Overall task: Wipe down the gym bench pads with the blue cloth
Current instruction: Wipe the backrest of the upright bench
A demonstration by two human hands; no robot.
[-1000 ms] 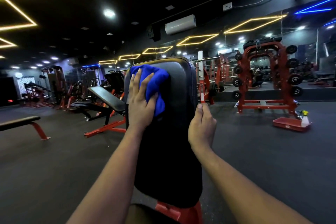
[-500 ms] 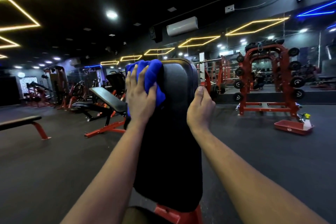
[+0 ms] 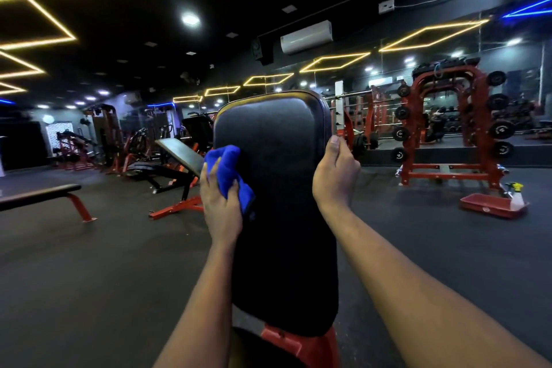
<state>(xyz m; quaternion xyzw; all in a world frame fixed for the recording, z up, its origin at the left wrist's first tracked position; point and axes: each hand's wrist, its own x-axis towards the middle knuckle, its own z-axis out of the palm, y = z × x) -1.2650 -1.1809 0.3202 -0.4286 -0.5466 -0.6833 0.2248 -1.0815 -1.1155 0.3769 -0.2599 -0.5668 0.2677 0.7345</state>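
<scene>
Your left grip (image 3: 219,203) bunches the blue cloth (image 3: 228,169), likely soft and light, against the left edge of the upright back pad (image 3: 280,188); palm it wadded. Your right grip (image 3: 334,176) clasps the pad's firm right edge.

Single head-worn wide-angle view, facing forward, close on the upright bench pad (image 3: 277,188), gym floor (image 3: 89,278) beyond

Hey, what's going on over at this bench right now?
A person is wiping the bench's upright black back pad. The left hand holds the blue cloth against the pad's left edge, while the right hand grips its right edge. A spray bottle stands at a red tray on the floor to the right.
</scene>
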